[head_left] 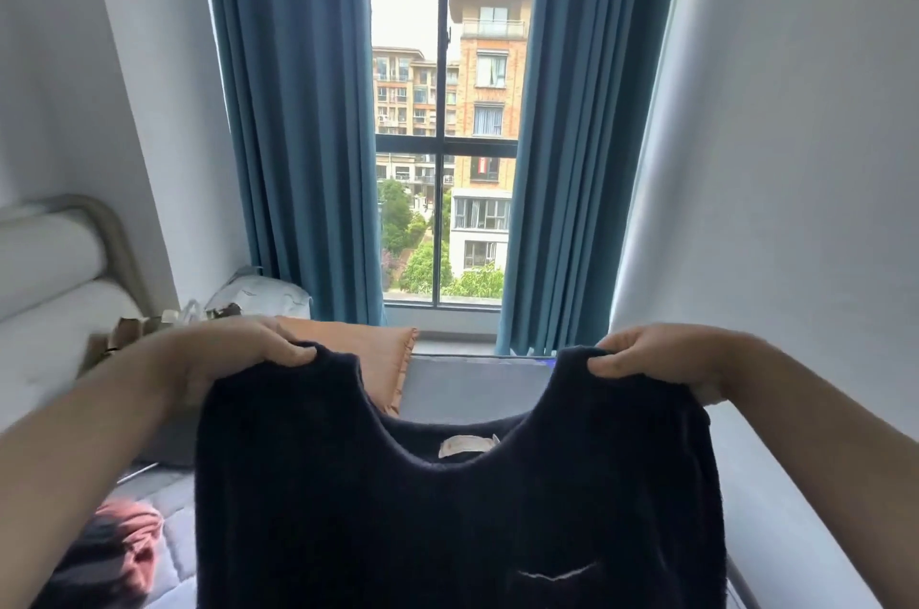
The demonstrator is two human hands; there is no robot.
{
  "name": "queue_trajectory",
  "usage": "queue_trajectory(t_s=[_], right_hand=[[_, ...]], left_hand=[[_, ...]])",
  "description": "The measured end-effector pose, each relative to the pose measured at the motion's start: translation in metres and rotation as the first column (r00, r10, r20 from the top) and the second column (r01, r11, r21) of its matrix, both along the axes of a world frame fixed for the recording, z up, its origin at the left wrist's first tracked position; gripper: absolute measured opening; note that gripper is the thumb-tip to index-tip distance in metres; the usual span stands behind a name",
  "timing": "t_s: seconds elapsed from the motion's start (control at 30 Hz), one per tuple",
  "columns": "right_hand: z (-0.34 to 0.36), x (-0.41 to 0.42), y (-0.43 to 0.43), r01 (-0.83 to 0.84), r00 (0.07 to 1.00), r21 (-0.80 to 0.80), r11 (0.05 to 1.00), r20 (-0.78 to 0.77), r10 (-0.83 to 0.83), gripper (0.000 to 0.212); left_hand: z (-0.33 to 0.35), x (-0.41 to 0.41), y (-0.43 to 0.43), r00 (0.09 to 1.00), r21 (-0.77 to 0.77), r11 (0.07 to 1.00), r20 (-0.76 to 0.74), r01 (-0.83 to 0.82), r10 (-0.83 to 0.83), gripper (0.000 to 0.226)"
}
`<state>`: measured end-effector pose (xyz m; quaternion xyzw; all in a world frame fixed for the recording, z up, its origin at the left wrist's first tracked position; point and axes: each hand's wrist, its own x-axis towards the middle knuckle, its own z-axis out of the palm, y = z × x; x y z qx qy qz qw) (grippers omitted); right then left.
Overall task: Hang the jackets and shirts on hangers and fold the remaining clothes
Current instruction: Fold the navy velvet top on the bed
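Observation:
A dark navy sleeveless knitted top (447, 519) hangs spread in front of me, its round neckline and a pale label facing me. My left hand (238, 350) grips its left shoulder strap, fingers curled over the edge. The right shoulder strap is pinched by my right hand (656, 357) in the same way. The top's lower part runs out of the frame. No hanger is in view.
Below lies a grey bed (462, 384) with an orange pillow (383, 359) at its far end. Pink and dark clothes (119, 554) lie bunched at lower left. A padded headboard (54, 260) stands left, blue curtains (298, 136) and a window ahead, a white wall right.

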<state>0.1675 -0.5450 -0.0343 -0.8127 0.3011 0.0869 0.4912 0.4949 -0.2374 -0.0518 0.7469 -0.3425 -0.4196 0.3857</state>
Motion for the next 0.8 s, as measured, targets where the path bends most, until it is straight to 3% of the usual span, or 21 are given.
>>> queue_trajectory(t_s=[0.1,0.2,0.33,0.43,0.57,0.7,0.8], right_hand=[[-0.063,0.024,-0.009,-0.015,0.974,-0.179,0.984,-0.223,-0.026,0.014],[-0.141,0.034,-0.017,-0.009,0.934,-0.102,0.995,-0.356,-0.028,0.012],[-0.233,0.038,-0.032,0.118,0.919,0.009,0.993,-0.379,-0.106,0.013],[-0.290,0.046,-0.045,0.221,0.913,0.005,0.975,-0.352,-0.205,0.010],[-0.382,0.074,-0.078,0.212,0.913,-0.117,0.970,-0.330,-0.239,0.007],[-0.491,0.121,-0.126,0.210,0.914,-0.329,0.921,-0.268,-0.305,0.013],[-0.565,0.166,-0.162,0.215,0.917,-0.501,0.838,-0.191,-0.349,0.019]], left_hand=[[-0.066,0.017,-0.025,0.989,0.186,0.983,0.144,-0.010,-0.018,0.015],[-0.147,0.032,-0.040,0.989,0.273,0.960,0.115,0.059,-0.094,0.018],[-0.256,0.048,-0.052,0.999,0.336,0.941,-0.002,0.052,-0.054,0.011],[-0.323,0.057,-0.066,0.997,0.360,0.929,0.020,-0.083,0.081,0.025],[-0.415,0.075,-0.111,0.959,0.288,0.928,0.225,-0.237,0.175,0.010],[-0.508,0.109,-0.165,0.866,0.146,0.928,0.432,-0.343,0.252,0.030],[-0.582,0.139,-0.208,0.805,0.026,0.891,0.440,-0.454,0.397,0.033]])
